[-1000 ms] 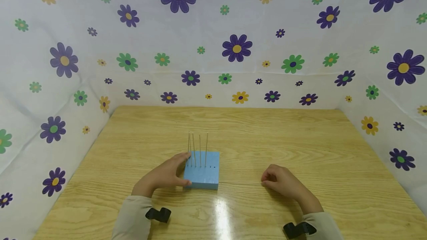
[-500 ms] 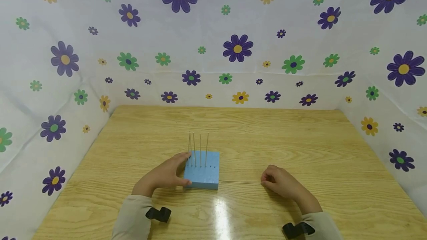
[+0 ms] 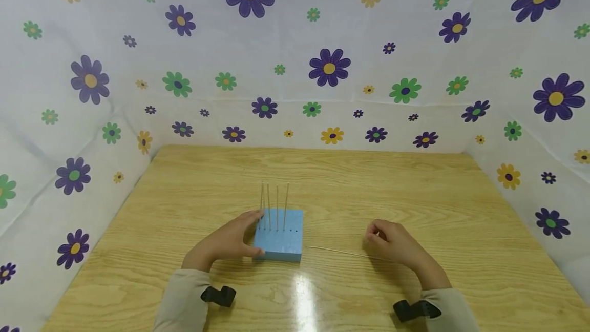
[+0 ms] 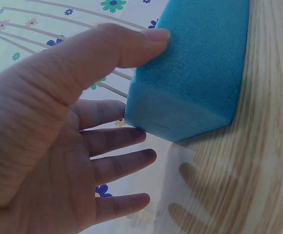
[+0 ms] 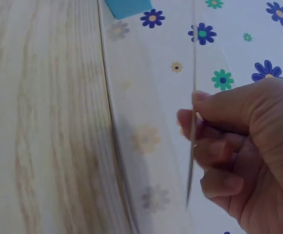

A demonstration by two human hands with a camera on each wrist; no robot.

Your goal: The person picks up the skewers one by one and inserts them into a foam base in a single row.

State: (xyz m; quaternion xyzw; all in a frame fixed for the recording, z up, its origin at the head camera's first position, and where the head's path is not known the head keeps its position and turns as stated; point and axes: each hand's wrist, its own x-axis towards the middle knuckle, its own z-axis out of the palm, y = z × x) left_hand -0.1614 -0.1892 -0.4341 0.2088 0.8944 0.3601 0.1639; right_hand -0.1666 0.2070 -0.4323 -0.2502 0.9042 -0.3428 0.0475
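A light blue foam block (image 3: 278, 246) lies on the table, with several thin wooden sticks (image 3: 277, 209) standing upright in a row of holes. Two bare holes (image 3: 293, 230) show at the row's right end. My left hand (image 3: 226, 238) holds the block at its left side, thumb on the near edge and index finger toward the far left corner; the left wrist view shows the other fingers spread straight beside the block (image 4: 195, 63). To the right, my right hand (image 3: 397, 246) pinches a thin stick (image 3: 336, 251) between thumb and index finger, its free tip just right of the block.
A wood-grain table (image 3: 392, 183) spreads around the hands. White cloth (image 3: 276, 29) printed with flowers stands behind it and along both sides. Black straps with small mounts (image 3: 220, 296) sit on both wrists.
My right hand has shifted slightly right and up with the stick. The stick's left tip has come away from beside the block and now points a little upward. The left hand stays put.
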